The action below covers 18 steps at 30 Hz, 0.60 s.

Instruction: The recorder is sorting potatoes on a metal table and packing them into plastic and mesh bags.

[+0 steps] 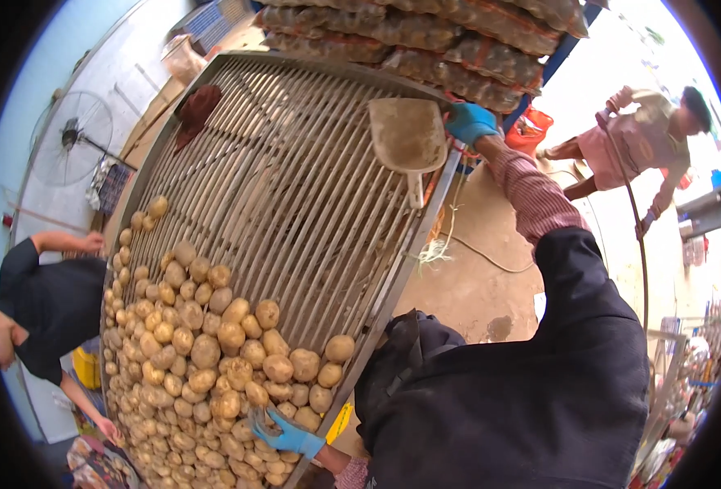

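My left hand, in a blue glove, lies among the potatoes at the near lower edge of a slatted metal sorting table. Its fingers are spread over the potatoes, and none is plainly gripped. At the table's upper right corner, my right hand, also blue-gloved, is closed on the metal rim, its fingertips partly hidden. Right beside it a dirty pale scoop lies on the slats, handle pointing down the picture. Potatoes of mixed sizes heap over the table's lower part; the upper slats are bare.
Stacked mesh sacks stand beyond the table's top end. A co-worker in dark clothing is across the table at left. Another person holds a long pole at right. A standing fan is at far left; a hose crosses the floor.
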Motion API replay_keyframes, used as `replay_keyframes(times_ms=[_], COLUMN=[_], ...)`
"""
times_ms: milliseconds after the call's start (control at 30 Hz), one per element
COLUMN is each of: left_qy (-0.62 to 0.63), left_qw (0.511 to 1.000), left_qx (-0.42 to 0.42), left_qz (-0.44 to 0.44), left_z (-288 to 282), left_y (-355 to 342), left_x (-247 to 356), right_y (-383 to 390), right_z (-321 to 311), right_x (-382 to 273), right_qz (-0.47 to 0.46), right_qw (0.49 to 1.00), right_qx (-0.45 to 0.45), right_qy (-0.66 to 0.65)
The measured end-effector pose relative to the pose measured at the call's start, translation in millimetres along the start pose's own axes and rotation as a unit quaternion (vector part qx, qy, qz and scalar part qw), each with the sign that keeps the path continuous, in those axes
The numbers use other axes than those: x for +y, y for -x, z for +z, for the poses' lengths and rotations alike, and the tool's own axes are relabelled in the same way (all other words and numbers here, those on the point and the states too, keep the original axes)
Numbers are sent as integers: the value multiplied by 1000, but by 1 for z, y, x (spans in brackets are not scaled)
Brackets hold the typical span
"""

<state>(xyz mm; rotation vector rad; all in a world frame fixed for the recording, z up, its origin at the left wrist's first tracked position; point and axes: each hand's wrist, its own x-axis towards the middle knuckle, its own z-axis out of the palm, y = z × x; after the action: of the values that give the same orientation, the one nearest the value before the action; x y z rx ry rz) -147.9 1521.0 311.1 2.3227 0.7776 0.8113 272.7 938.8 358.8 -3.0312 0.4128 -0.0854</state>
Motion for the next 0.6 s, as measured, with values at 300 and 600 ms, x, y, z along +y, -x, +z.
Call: replay_keyframes(times_ms=[300,600], left_qy=[66,50], left_qw=[991,984], left_qx=[53,113], left_qz=[-105,-131], left_z=[-11,-37], left_y=[17,44], left_x=[-7,-31], right_y=[89,121], right_z=[82,60], right_x=[-71,-95], right_qz=[-154,-44], right_qw=[983,824], right_qx=[-96,-263], right_qy=[12,-500])
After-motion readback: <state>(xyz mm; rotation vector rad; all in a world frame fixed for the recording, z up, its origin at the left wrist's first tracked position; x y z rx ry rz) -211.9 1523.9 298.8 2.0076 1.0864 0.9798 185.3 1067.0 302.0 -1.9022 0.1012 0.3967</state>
